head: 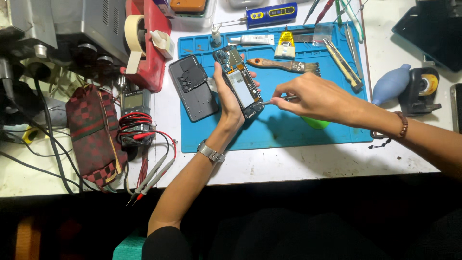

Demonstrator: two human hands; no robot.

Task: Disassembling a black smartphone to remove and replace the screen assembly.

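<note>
Phone (pixel 239 83), back off, gripped upright by left hand (pixel 230 103) above blue mat (pixel 288 130); right hand (pixel 315 98) pinches tool (pixel 275 100) at lower edge: steady grip, light pressure advised.

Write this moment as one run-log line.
left hand: holds opened phone | right hand: holds thin tool, tip at phone | back cover: on blue mat

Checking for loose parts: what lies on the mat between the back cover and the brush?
In the head view, the opened phone, held up in the left hand, sits between the back cover and the brush.
</note>
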